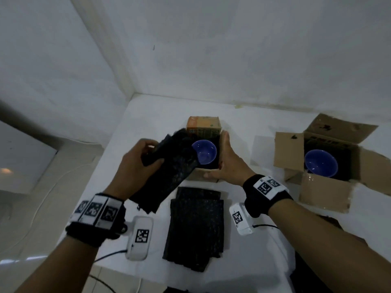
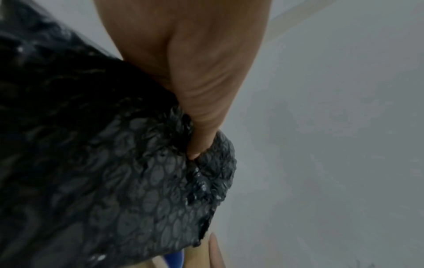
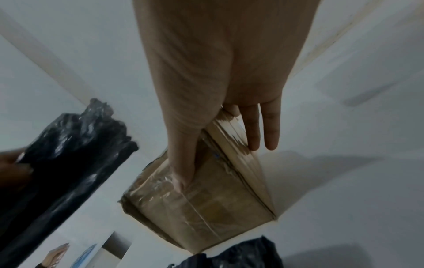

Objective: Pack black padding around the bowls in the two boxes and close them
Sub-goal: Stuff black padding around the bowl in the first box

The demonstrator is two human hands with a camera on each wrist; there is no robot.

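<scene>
A small cardboard box (image 1: 195, 174) stands mid-table with a blue bowl (image 1: 204, 152) inside and an orange printed flap (image 1: 203, 123) raised at its back. My left hand (image 1: 146, 157) grips a folded piece of black bubble padding (image 1: 169, 168), held tilted over the box's left side and hiding that edge. My right hand (image 1: 226, 160) rests flat on the box's right side, fingers straight, thumb along the front wall. In the left wrist view my left hand (image 2: 195, 90) pinches the padding (image 2: 114, 172). In the right wrist view my right hand (image 3: 218, 81) braces the box (image 3: 206, 208).
A second, larger box (image 1: 325, 193) sits at the right with flaps spread and a blue bowl (image 1: 320, 162) on black lining. A stack of black padding (image 1: 196, 225) lies near the front edge. White walls close off the table's back and left.
</scene>
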